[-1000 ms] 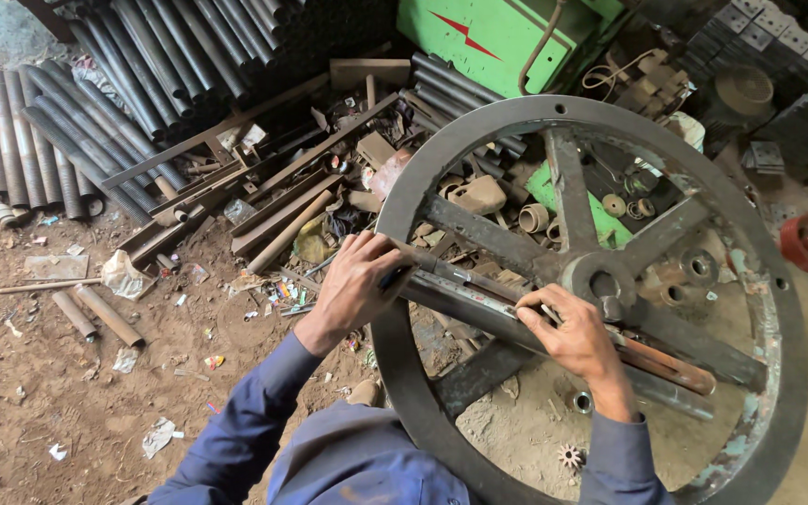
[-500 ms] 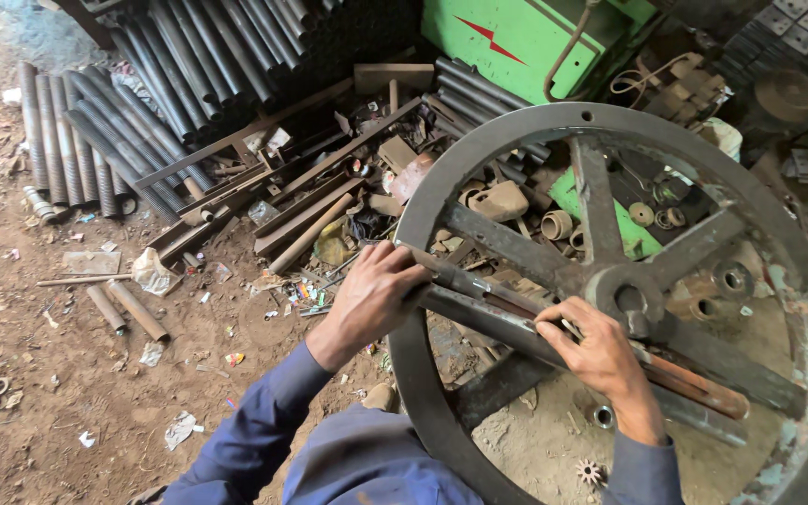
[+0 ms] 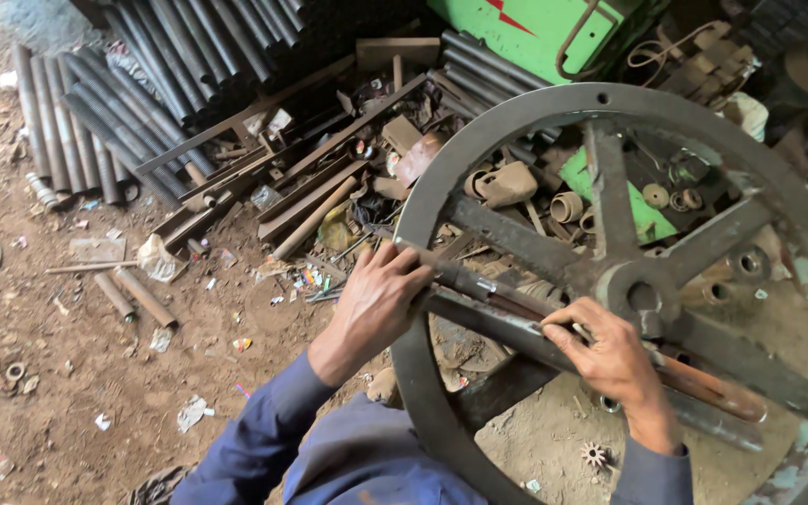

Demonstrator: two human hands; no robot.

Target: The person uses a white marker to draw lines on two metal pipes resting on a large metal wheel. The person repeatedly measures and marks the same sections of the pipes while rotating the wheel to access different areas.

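On the far left, dark steel pipes (image 3: 67, 122) lay in rows on the dirt floor (image 3: 49, 374), with short rusty tube pieces (image 3: 133, 295) loose nearby. Further right, a heap of scrap bars and angle iron (image 3: 310, 187) spread out in front of a green machine housing (image 3: 526, 33). My left hand (image 3: 376, 299) was clenched around the end of a long rusty steel rod (image 3: 516, 323), right where it crossed the rim of a large grey spoked wheel (image 3: 441, 187). The wheel stood tilted before me, its hub (image 3: 642, 295) to the right of centre. My right hand (image 3: 610, 355) gripped the same rod further along, just below the hub, fingers wrapped over it. The rod ran on across the spokes toward the lower right
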